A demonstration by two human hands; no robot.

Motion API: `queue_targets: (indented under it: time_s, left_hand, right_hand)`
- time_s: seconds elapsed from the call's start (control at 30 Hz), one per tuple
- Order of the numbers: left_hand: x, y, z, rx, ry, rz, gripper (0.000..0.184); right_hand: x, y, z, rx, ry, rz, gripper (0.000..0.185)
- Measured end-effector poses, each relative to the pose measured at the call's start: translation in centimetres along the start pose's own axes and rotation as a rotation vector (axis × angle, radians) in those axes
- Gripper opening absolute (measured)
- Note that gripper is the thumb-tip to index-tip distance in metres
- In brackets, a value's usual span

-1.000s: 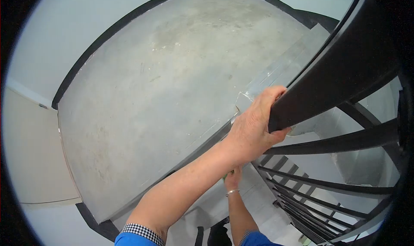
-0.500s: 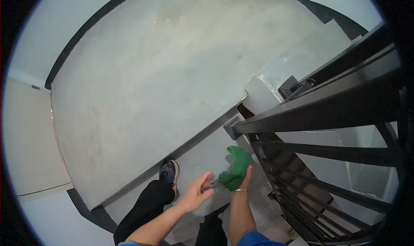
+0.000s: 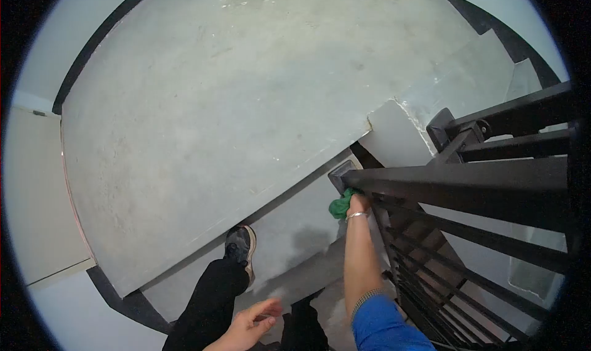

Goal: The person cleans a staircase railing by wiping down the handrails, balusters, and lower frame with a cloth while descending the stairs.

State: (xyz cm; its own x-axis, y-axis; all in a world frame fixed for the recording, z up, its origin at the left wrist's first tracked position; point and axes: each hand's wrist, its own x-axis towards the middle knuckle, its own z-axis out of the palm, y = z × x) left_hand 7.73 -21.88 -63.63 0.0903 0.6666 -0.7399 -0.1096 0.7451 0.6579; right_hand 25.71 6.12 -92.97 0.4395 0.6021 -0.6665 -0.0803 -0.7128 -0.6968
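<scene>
A crumpled green cloth (image 3: 340, 207) is in my right hand (image 3: 359, 203), its folds showing left of the fingers. That hand reaches in beside the lower end of a black railing post (image 3: 394, 181), and a bracelet circles its wrist. Most of its fingers are hidden by the cloth and the post. My left hand (image 3: 255, 322) hangs low over my legs, touching nothing, fingers apart and slightly blurred.
Below the grey landing (image 3: 203, 123), my shoe (image 3: 239, 246) stands on a stair step (image 3: 295, 221). Black railing bars (image 3: 480, 228) run along the right side. A dark baseboard (image 3: 92, 55) edges the landing.
My left hand has let go of the railing and dropped low. My right hand has moved up with the green cloth to the post. The view has shifted, and my shoe has come into sight.
</scene>
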Motion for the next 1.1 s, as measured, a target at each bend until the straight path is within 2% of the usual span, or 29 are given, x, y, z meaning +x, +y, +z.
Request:
queue_targets:
  time_s: [0.1, 0.17, 0.23, 0.43, 0.5, 0.53, 0.6, 0.67, 0.73, 0.83, 0.97, 1.0, 1.03, 1.1]
  left_hand:
    - [0.1, 0.2, -0.1, -0.046, -0.012, -0.131, 0.042]
    - [0.3, -0.4, -0.1, -0.045, -0.022, 0.075, 0.046]
    - [0.6, -0.3, 0.1, -0.058, -0.037, 0.055, 0.044]
    - [0.7, 2.1, 0.8, 0.024, -0.085, 0.050, 0.042]
    - [0.3, 3.0, 0.7, 0.093, -0.107, 0.041, 0.041]
    - [0.3, 3.3, 0.7, 0.086, -0.096, 0.054, 0.041]
    - [0.3, 3.0, 0.6, 0.072, -0.082, 0.060, 0.041]
    - [0.6, 2.3, 0.4, 0.182, -0.043, 0.110, 0.041]
    - [0.3, 1.4, 0.9, 0.133, -0.050, 0.127, 0.042]
    - [0.1, 2.1, 1.1, 0.073, -0.057, 0.100, 0.043]
    - [-0.4, 2.7, 0.4, 0.036, -0.114, -0.041, 0.045]
    - [-0.4, 2.6, 0.2, 0.034, -0.114, -0.035, 0.045]
    - [-0.2, 2.3, 0.1, 0.068, -0.088, 0.017, 0.043]
    - [-0.1, 1.2, -0.1, 0.093, -0.066, 0.065, 0.040]
  right_hand:
    - [1.5, -0.8, 0.8, -0.517, -0.067, -0.128, 0.037]
    - [2.3, -1.3, -0.1, -0.875, -0.103, -0.210, 0.040]
    - [2.9, -2.1, -0.5, -1.227, -0.140, -0.306, 0.044]
    - [-2.2, 2.3, -1.2, -1.012, -0.109, -0.400, 0.037]
    - [-2.8, 3.2, -1.9, -1.213, -0.258, -0.504, 0.039]
    - [-3.7, 2.0, -1.7, -1.208, -0.255, -0.511, 0.039]
    - [-5.6, 0.4, -1.7, -1.184, -0.195, -0.815, 0.043]
    - [-5.4, -1.1, 0.7, -1.285, -0.190, -0.837, 0.044]
    - [-4.5, -0.8, 1.9, -1.382, -0.189, -0.858, 0.045]
    - [-3.1, 1.3, 3.0, -1.713, -0.006, -1.033, 0.033]
    - [-0.6, 2.5, 0.1, -1.682, -0.136, -0.974, 0.031]
    - [1.3, 5.2, -1.7, -1.704, -0.139, -1.066, 0.033]
    - [0.7, 5.0, -1.9, -1.720, -0.141, -1.168, 0.034]
    - [-3.5, 2.3, -3.7, -1.717, -0.264, -0.679, 0.034]
